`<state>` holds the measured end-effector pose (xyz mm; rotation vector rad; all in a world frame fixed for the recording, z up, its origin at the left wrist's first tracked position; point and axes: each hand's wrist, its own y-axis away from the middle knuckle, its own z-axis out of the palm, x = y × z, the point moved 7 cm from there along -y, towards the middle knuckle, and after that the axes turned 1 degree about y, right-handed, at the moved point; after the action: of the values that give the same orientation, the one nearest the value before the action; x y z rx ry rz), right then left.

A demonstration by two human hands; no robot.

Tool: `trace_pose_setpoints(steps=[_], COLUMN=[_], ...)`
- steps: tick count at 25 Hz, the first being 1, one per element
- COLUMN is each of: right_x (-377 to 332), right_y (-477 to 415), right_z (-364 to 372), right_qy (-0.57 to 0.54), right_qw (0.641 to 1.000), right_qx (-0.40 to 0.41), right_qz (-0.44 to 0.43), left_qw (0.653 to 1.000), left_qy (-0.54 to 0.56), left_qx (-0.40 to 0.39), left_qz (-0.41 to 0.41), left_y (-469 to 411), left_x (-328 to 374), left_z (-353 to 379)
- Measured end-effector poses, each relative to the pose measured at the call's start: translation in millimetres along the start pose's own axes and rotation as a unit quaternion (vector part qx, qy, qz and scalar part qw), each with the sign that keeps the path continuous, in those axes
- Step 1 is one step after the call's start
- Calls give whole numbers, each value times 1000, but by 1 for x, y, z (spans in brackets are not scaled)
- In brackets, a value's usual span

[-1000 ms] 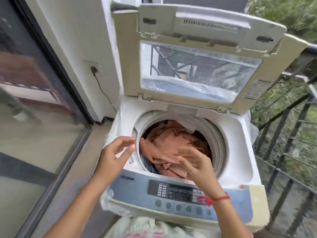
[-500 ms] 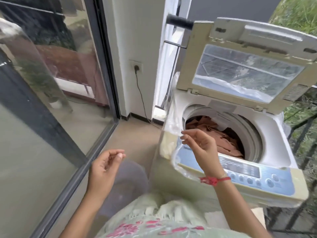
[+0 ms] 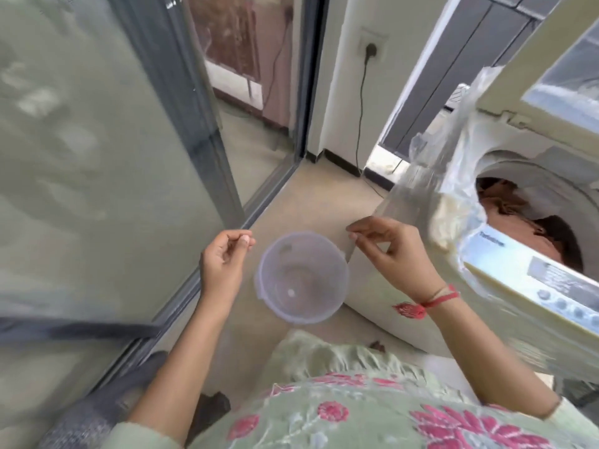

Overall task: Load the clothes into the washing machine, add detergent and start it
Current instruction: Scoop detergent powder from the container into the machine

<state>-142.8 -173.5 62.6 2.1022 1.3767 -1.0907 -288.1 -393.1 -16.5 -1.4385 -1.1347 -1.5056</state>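
The top-loading washing machine [image 3: 505,264] stands at the right with its lid raised and clear plastic wrap [image 3: 431,176] hanging over its corner. Brown-orange clothes [image 3: 515,215] fill the drum. A translucent, empty plastic tub [image 3: 280,254] sits on the floor left of the machine. My left hand [image 3: 223,264] hovers just left of the tub with fingers loosely curled, holding nothing. My right hand [image 3: 393,254] hovers at the tub's right, beside the machine's front corner, fingers loosely bent and holding nothing.
A glass sliding door [image 3: 107,163] runs along the left with its metal track on the floor. A black cord drops from a wall socket [image 3: 371,48] behind the machine. Beige floor [image 3: 301,202] lies between door and machine.
The view has swung left and down, away from the drum. Both hands have left the machine's opening and now hover on either side of the tub on the floor.
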Motion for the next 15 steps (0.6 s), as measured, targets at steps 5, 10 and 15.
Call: trace_pose_setpoints(steps=[5, 10, 15], right_x=[8, 41, 109], right_y=[6, 27, 71], right_z=[5, -59, -169], right_qy=[11, -23, -99], right_qw=[999, 999, 979], right_qx=[-29, 37, 172], right_qz=[-14, 15, 55], left_qw=[998, 999, 993], left_qy=[-4, -32, -36], left_qx=[36, -16, -96], left_qz=[-54, -27, 52], left_y=[11, 6, 17], left_x=[-24, -3, 35], left_z=[-5, 63, 202])
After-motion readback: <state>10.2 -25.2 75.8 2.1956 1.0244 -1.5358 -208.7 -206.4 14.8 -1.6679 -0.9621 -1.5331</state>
